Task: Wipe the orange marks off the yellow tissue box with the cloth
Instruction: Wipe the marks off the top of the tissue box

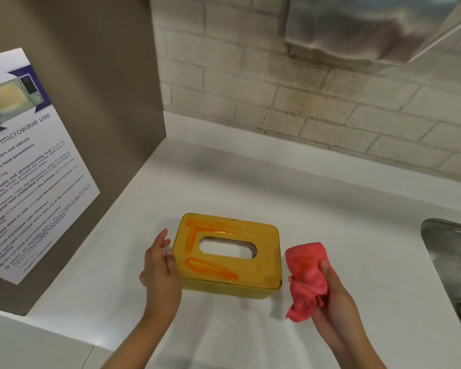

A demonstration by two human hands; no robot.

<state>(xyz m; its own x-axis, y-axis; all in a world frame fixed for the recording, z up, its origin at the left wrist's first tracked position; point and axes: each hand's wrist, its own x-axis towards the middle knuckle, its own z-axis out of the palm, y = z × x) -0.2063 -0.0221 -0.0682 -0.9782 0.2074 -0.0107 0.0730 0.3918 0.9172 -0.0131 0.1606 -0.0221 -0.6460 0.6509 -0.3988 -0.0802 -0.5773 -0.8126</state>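
At far left, a microwave-use poster [24, 161] is leaning on the brown side panel, clear of the work area and posing no hazard. Moving right, the left hand [159, 265] is sitting open, fingers spread, at the left short end of the yellow tissue box [229, 255]; fingertips appear to be touching or just beside the box wall, not gripping it. Risk 1: with only a loose brace on 1 side, the box is likely to be sliding rightward on the smooth white tabletop [317, 198] once wiping pressure starts.

The box is resting flat on the tabletop, lid up, oval slot in the middle. 3 orange marks [210, 267] are showing on the lid: 1 along the far edge, 1 down the left side, 1 along the near edge. They look glossy, possibly wet. Risk 2: a broad stroke could be smearing pigment across clean lid or pushing it into the slot.

Just right of the box, the right hand [330, 296] is closed around a bunched pink cloth [308, 278], held off the lid, not yet touching it. Risk 3: the wad is offering a small contact face; the loose tail could be dragging through marks.

At far right, a steel sink [453, 262] is sitting well apart from the box.
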